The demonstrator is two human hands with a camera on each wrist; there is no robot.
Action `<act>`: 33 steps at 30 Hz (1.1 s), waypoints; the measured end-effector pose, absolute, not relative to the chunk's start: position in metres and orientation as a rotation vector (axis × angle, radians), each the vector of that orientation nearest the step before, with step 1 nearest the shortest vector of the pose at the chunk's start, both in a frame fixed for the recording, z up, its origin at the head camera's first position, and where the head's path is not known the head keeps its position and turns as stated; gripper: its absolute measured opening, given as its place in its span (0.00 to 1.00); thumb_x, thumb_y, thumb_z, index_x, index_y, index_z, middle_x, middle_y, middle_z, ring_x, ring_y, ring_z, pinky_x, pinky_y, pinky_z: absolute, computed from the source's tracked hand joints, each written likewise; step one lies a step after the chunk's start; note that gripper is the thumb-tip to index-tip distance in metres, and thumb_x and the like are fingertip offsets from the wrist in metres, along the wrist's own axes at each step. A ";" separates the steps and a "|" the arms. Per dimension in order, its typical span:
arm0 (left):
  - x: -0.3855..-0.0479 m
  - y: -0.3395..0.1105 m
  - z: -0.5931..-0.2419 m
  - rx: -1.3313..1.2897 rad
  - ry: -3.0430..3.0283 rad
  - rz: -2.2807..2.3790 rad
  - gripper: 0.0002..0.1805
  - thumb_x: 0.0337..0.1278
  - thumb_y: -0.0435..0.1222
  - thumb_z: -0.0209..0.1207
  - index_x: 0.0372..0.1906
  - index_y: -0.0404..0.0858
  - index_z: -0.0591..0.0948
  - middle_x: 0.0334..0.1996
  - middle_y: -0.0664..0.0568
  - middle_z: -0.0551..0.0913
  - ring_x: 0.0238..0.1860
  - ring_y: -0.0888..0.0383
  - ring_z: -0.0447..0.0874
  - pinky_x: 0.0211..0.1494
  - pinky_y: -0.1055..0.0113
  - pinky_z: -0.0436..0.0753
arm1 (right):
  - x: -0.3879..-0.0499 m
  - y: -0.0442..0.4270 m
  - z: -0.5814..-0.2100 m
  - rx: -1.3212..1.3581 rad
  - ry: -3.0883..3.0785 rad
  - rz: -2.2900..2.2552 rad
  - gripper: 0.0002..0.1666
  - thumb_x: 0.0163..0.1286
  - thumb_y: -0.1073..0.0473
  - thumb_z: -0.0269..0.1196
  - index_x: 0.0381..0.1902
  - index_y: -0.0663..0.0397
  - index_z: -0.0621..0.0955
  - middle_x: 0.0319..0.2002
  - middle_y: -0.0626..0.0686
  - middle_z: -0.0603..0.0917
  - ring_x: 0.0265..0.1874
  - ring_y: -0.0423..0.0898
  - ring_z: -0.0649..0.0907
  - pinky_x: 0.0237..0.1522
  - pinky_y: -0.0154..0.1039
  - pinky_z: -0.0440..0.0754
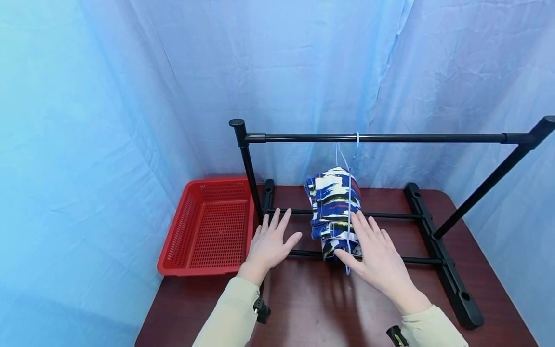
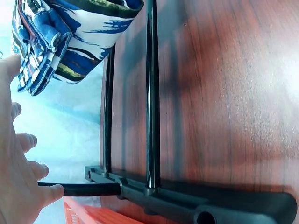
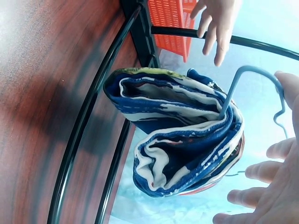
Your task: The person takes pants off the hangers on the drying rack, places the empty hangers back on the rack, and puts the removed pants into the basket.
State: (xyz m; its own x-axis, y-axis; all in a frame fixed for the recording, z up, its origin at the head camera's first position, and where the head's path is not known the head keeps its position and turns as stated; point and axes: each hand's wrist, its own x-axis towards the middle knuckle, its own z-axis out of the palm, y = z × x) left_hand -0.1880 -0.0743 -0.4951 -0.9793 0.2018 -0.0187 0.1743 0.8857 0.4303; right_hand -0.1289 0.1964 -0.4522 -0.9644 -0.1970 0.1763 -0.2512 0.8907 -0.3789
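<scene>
One brushstroke-print garment (image 1: 331,197), folded over a blue hanger (image 1: 349,193) hooked on the black rail (image 1: 433,138). Left hand (image 1: 269,246), right hand (image 1: 378,255): fingers spread. A bump to the hanger could slide the garment off.

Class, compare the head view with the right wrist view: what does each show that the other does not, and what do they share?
Only the head view: the rack's top bar, its right foot and the pale sleeves.
Only the right wrist view: the open folds at one end of the patterned cloth, white inside.
Both: that cloth, the blue hanger, red basket, table, left hand and right hand.
</scene>
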 end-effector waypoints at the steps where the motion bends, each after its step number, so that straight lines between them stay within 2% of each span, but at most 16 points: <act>1: -0.188 -0.073 -0.495 0.300 2.986 0.675 0.43 0.69 0.70 0.41 0.83 0.61 0.48 0.83 0.49 0.48 0.82 0.37 0.42 0.79 0.37 0.53 | -0.128 0.196 -0.452 0.354 -2.921 0.608 0.58 0.68 0.30 0.62 0.82 0.54 0.53 0.80 0.62 0.56 0.77 0.69 0.56 0.72 0.72 0.55; 11: -0.189 -0.057 -0.492 0.305 2.901 0.854 0.42 0.69 0.70 0.41 0.83 0.62 0.47 0.84 0.51 0.47 0.82 0.39 0.42 0.79 0.37 0.52 | -0.124 0.194 -0.455 0.376 -2.898 0.566 0.55 0.71 0.39 0.64 0.82 0.57 0.53 0.79 0.63 0.59 0.77 0.65 0.58 0.72 0.70 0.58; 17: -0.190 -0.049 -0.491 0.297 2.820 0.991 0.42 0.68 0.72 0.39 0.82 0.64 0.47 0.84 0.54 0.46 0.82 0.40 0.42 0.78 0.34 0.52 | -0.122 0.194 -0.457 0.392 -2.863 0.591 0.52 0.72 0.41 0.64 0.82 0.57 0.54 0.80 0.60 0.59 0.77 0.65 0.60 0.72 0.69 0.60; 23: -0.192 -0.044 -0.491 0.291 2.734 1.116 0.43 0.68 0.71 0.41 0.82 0.65 0.47 0.84 0.55 0.46 0.83 0.43 0.42 0.76 0.31 0.54 | -0.120 0.195 -0.458 0.378 -2.877 0.595 0.49 0.74 0.44 0.63 0.81 0.60 0.55 0.78 0.63 0.61 0.77 0.65 0.60 0.72 0.67 0.61; 33: -0.197 -0.033 -0.486 0.306 2.667 1.203 0.42 0.68 0.71 0.43 0.82 0.68 0.46 0.84 0.58 0.45 0.83 0.47 0.44 0.74 0.28 0.57 | -0.119 0.196 -0.465 0.404 -2.766 0.572 0.43 0.74 0.54 0.64 0.78 0.65 0.61 0.74 0.67 0.68 0.72 0.65 0.68 0.67 0.66 0.70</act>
